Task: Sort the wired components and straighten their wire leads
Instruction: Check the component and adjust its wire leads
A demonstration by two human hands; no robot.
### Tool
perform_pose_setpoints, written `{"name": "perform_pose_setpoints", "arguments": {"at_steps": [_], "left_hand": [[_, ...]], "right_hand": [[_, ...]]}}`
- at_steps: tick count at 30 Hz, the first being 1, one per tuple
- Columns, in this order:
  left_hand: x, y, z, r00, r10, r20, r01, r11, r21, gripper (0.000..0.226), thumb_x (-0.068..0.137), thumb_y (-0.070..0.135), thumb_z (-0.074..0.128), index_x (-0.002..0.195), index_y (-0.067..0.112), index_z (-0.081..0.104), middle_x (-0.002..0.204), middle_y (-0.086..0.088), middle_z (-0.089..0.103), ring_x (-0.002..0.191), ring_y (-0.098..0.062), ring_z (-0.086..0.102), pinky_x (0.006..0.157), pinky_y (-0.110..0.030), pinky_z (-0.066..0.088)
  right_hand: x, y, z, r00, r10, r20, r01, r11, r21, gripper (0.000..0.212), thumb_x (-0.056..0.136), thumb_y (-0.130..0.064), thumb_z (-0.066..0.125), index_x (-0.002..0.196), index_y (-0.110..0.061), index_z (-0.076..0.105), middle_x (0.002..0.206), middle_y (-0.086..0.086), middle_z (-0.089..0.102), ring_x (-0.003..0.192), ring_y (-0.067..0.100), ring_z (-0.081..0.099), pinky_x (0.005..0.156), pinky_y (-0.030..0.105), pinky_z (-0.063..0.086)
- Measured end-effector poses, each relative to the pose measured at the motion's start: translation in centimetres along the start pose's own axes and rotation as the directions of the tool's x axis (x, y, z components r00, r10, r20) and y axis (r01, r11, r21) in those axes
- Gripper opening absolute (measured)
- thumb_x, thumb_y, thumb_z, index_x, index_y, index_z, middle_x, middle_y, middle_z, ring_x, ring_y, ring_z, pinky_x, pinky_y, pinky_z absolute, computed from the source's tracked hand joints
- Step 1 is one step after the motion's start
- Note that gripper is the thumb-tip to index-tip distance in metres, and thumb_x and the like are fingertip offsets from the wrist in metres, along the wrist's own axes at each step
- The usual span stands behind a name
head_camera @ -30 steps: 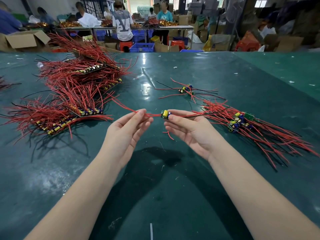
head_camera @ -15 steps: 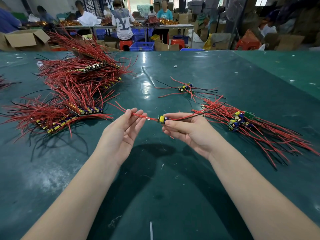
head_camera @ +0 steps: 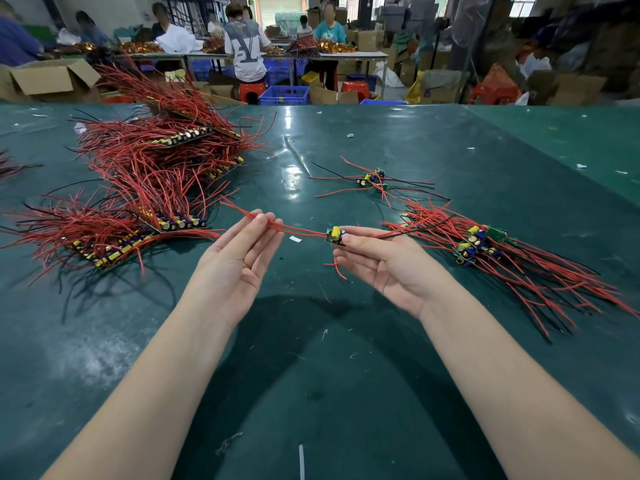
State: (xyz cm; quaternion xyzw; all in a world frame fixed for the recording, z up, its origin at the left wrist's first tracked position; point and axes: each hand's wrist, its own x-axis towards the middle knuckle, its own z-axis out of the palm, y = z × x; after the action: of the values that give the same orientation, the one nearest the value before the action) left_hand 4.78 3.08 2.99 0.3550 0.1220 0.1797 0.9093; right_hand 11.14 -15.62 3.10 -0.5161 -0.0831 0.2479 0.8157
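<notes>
My right hand (head_camera: 388, 263) pinches a small green board with a yellow capacitor (head_camera: 334, 234) between thumb and fingertips, above the green table (head_camera: 311, 375). Its red leads (head_camera: 298, 230) stretch left to my left hand (head_camera: 239, 252), which pinches them at the fingertips near their far end. More of its red and black leads trail right over my right hand. A loose heap of wired boards (head_camera: 478, 244) lies right of my right hand. Neat rows of sorted boards (head_camera: 180, 223) with red leads lie to the left.
A few wired boards (head_camera: 372, 178) lie apart at mid table. Another stack of boards (head_camera: 187, 135) is at the far left. A small white scrap (head_camera: 295, 239) lies between my hands. People work at tables beyond the far edge, among cardboard boxes and blue crates.
My left hand has slid left along the red leads, away from the board, pulling them straighter. My right hand stays put holding the board.
</notes>
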Motion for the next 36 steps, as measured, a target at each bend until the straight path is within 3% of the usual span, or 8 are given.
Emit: {"name": "perform_pose_setpoints", "arguments": {"at_steps": [4, 9, 12, 19, 25, 36], "left_hand": [[-0.1, 0.1, 0.1, 0.999, 0.031, 0.011, -0.031, 0.999, 0.034, 0.008, 0.067, 0.007, 0.071, 0.067, 0.011, 0.077, 0.080, -0.006, 0.075, 0.075, -0.013, 0.073, 0.064, -0.019, 0.056], [-0.2, 0.1, 0.3, 0.997, 0.071, 0.004, -0.071, 0.997, 0.025, 0.011, 0.074, 0.010, 0.069, 0.084, 0.005, 0.067, 0.075, -0.004, 0.074, 0.074, -0.012, 0.072, 0.065, -0.018, 0.056], [-0.2, 0.1, 0.1, 0.996, 0.085, -0.019, -0.085, 0.996, 0.033, 0.005, 0.086, 0.005, 0.064, 0.088, 0.002, 0.068, 0.079, -0.007, 0.074, 0.080, -0.015, 0.073, 0.068, -0.017, 0.056], [-0.1, -0.1, -0.2, 0.995, 0.089, -0.049, -0.087, 0.995, 0.055, 0.009, 0.090, 0.005, 0.062, 0.098, 0.003, 0.067, 0.088, -0.009, 0.075, 0.088, -0.018, 0.073, 0.069, -0.020, 0.056], [0.3, 0.3, -0.1, 0.993, 0.065, -0.096, -0.065, 0.998, 0.000, 0.010, 0.094, 0.015, 0.059, 0.090, 0.007, 0.066, 0.079, -0.003, 0.074, 0.082, -0.014, 0.073, 0.067, -0.021, 0.057], [0.3, 0.9, -0.4, 0.993, 0.043, -0.110, -0.051, 0.996, -0.071, 0.007, 0.085, 0.005, 0.066, 0.093, 0.006, 0.065, 0.079, -0.004, 0.075, 0.083, -0.013, 0.073, 0.066, -0.020, 0.057]], "right_hand": [[0.1, 0.0, -0.2, 0.999, 0.042, 0.025, -0.042, 0.999, 0.016, 0.015, 0.066, -0.008, 0.073, 0.079, -0.008, 0.079, 0.088, 0.015, 0.074, 0.077, 0.020, 0.073, 0.065, 0.023, 0.057], [0.0, 0.1, -0.3, 0.997, 0.056, 0.046, -0.057, 0.998, 0.027, 0.015, 0.067, -0.007, 0.073, 0.081, -0.007, 0.079, 0.089, 0.014, 0.074, 0.078, 0.020, 0.072, 0.064, 0.022, 0.057], [0.0, 0.1, -0.2, 0.999, 0.027, 0.039, -0.027, 1.000, 0.000, 0.013, 0.075, 0.000, 0.070, 0.085, -0.006, 0.078, 0.087, 0.012, 0.074, 0.075, 0.019, 0.072, 0.065, 0.022, 0.057], [-0.1, 0.4, 0.1, 0.999, -0.032, 0.020, 0.033, 0.997, -0.069, 0.016, 0.083, 0.007, 0.064, 0.093, -0.002, 0.072, 0.083, 0.011, 0.074, 0.073, 0.019, 0.071, 0.065, 0.022, 0.057], [0.0, 0.2, 0.0, 0.999, -0.037, -0.008, 0.037, 0.997, -0.063, 0.015, 0.083, 0.007, 0.065, 0.089, -0.003, 0.072, 0.082, 0.011, 0.074, 0.072, 0.020, 0.071, 0.065, 0.023, 0.057], [0.1, 0.1, -0.4, 0.999, -0.027, -0.033, 0.026, 0.999, -0.041, 0.013, 0.084, 0.007, 0.064, 0.090, -0.001, 0.072, 0.082, 0.013, 0.074, 0.072, 0.021, 0.072, 0.064, 0.023, 0.057]]}}
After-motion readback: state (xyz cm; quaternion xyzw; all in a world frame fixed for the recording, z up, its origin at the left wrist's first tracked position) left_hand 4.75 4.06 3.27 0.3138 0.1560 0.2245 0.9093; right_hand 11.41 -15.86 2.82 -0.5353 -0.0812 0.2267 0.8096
